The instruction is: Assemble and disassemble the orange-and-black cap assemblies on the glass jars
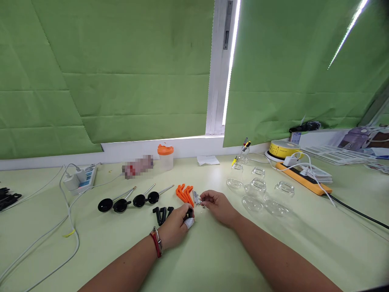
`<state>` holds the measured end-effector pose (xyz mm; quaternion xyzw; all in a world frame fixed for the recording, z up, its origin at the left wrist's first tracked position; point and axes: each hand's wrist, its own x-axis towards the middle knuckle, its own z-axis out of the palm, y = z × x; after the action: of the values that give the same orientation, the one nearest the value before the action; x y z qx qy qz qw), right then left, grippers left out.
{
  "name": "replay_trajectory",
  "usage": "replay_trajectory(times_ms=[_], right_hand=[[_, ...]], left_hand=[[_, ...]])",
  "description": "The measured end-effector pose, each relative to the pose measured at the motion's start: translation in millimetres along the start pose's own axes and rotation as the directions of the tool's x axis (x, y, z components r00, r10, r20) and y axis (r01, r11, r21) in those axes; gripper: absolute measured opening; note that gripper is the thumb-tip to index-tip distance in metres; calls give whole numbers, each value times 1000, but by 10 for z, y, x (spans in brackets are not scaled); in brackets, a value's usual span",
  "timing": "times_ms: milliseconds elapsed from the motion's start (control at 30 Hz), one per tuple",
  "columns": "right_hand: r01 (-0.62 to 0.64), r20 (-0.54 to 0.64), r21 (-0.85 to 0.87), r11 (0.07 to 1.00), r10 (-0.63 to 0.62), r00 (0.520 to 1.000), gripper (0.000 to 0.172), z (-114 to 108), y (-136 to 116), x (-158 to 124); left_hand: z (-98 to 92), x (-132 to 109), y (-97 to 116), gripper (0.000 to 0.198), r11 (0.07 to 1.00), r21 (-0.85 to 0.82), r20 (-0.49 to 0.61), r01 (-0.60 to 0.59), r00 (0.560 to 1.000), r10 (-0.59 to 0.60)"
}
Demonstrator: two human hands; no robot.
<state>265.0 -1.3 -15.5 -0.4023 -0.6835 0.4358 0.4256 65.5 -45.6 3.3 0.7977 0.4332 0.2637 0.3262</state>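
Observation:
My left hand [174, 228] is closed around a black plastic piece [189, 213]; a white wrap covers its thumb. To the right, my right hand [221, 207] has its fingertips pinched together by a small group of metal pins [196, 197], and what they grip is too small to tell. Tiny metal bits [204, 207] lie just under those fingers. Several orange angled handles [184, 194] lie beyond the hands. Black angled pieces [163, 214] rest beside my left hand, which partly hides them. Farther left are black round discs [121, 205] with thin metal rods attached.
Several clear glass vessels [255, 198] stand on the right. Behind them are a glass with tools [244, 154], a yellow round tin [282, 151] and an orange power strip [304, 179]. An orange-lidded cup [165, 157] stands at the back. White cables [71, 219] cross the left side.

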Motion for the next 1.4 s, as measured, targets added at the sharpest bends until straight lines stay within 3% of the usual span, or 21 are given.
replay_trajectory(times_ms=[167, 400, 767, 1400], right_hand=[[-133, -73, -356, 925, 114, 991, 18, -101, 65, 13], [-31, -16, -557, 830, 27, 1000, 11, -108, 19, -5], [168, 122, -547, 820, -120, 985, 10, -40, -54, -57], [244, 170, -590, 770, -177, 969, 12, 20, -108, -68]], left_hand=[[-5, -4, 12, 8, 1000, -2, 3, 2, 1000, -2], [-15, -7, 32, 9, 1000, -6, 9, 13, 1000, -13], [-13, 0, 20, 8, 1000, 2, 10, 2, 1000, -2], [-8, -1, 24, 7, 1000, 20, 0, 1, 1000, -1]])
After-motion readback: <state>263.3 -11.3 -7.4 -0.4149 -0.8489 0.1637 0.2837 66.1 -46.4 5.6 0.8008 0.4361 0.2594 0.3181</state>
